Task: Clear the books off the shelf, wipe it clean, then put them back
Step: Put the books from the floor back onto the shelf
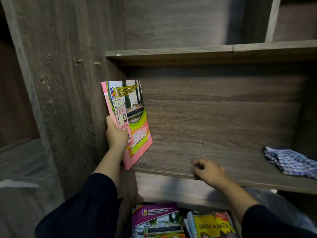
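Note:
A pink book (135, 121) stands upright at the left end of the brown wooden shelf (223, 157), leaning against the side wall. My left hand (115, 134) grips it near its spine, thumb on the cover. My right hand (207, 170) rests on the shelf's front edge with fingers loosely curled and holds nothing. A blue-and-white checked cloth (289, 162) lies crumpled at the right end of the shelf. Below the shelf lie more books: a purple-topped one (156, 219) and a yellow one (214, 225).
Another shelf board (205, 52) runs above, with a vertical divider (272, 19) at the upper right. The cabinet's side panel (68, 83) stands on the left. Something grey and plastic-like (274, 203) shows below the shelf on the right.

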Available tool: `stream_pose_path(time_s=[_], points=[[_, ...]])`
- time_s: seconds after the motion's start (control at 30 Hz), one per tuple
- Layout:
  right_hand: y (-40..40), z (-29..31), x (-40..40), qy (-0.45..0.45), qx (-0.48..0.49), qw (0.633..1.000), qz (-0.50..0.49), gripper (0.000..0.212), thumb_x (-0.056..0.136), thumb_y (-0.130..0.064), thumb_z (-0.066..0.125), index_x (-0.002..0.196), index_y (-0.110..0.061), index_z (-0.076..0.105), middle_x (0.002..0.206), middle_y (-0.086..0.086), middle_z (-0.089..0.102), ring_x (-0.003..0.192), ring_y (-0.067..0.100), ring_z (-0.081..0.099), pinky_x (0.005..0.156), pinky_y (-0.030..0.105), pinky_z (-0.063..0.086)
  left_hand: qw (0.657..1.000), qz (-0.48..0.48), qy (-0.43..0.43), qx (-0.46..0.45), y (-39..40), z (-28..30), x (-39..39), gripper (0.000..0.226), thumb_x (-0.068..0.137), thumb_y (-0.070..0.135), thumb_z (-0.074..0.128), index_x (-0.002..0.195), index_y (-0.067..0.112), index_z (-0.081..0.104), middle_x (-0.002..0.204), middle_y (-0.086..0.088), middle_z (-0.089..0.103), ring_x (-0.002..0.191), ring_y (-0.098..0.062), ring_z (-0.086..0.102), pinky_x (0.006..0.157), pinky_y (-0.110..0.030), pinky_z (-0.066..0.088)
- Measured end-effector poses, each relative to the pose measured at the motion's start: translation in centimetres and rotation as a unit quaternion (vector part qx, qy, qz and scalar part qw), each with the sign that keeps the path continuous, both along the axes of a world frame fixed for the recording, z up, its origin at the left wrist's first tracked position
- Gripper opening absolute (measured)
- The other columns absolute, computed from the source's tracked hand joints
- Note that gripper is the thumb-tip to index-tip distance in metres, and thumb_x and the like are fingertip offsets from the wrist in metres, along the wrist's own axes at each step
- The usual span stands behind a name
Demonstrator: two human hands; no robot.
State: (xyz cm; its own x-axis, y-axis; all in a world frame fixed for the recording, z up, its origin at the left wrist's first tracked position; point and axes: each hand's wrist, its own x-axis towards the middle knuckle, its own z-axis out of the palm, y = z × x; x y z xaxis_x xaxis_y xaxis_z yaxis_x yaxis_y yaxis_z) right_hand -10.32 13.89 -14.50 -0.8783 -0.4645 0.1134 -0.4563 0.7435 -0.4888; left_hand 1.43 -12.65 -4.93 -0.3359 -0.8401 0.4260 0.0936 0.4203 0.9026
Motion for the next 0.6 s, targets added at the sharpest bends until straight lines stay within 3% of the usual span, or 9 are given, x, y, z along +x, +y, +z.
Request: stream_pose_path(time_s=[0.3,0.43,0.6], points=[[0.1,0.0,0.4,0.016,0.041,0.999,0.005,0.038,0.093,-0.047,0.044,0.128,-0.034,0.051,0.137,-0.005,0.051,0.129,0.02,0.044,0.114,0.046,0.016,0.999,0.008,-0.03,-0.014,0.4,-0.7,0.2,0.036,0.09,-0.008,0.041,0.119,0.013,0.034,0.121,-0.008,0.059,0.096,-0.022,0.058,0.076,-0.035,0.05],[0.2,0.1,0.5,0.007,0.052,0.999,0.012,0.04,0.095,-0.046,0.041,0.132,-0.033,0.049,0.143,-0.003,0.046,0.133,0.021,0.039,0.115,0.048,0.011,0.994,-0.016,-0.105,0.004,0.0,-1.1,0.9,0.045,0.085,-0.006,0.058,0.118,0.011,0.031,0.122,-0.012,0.059,0.105,-0.031,0.061,0.082,-0.043,0.055],[0.4,0.0,1.6,0.009,0.073,0.997,0.027,0.044,0.098,-0.041,0.037,0.14,-0.031,0.042,0.155,-0.003,0.03,0.143,0.021,0.025,0.117,0.045,0.013,0.965,-0.006,-0.259,0.042,0.1,-2.4,2.4,0.045,0.08,0.009,0.071,0.117,0.003,0.045,0.116,-0.018,0.062,0.103,-0.037,0.063,0.083,-0.047,0.056]])
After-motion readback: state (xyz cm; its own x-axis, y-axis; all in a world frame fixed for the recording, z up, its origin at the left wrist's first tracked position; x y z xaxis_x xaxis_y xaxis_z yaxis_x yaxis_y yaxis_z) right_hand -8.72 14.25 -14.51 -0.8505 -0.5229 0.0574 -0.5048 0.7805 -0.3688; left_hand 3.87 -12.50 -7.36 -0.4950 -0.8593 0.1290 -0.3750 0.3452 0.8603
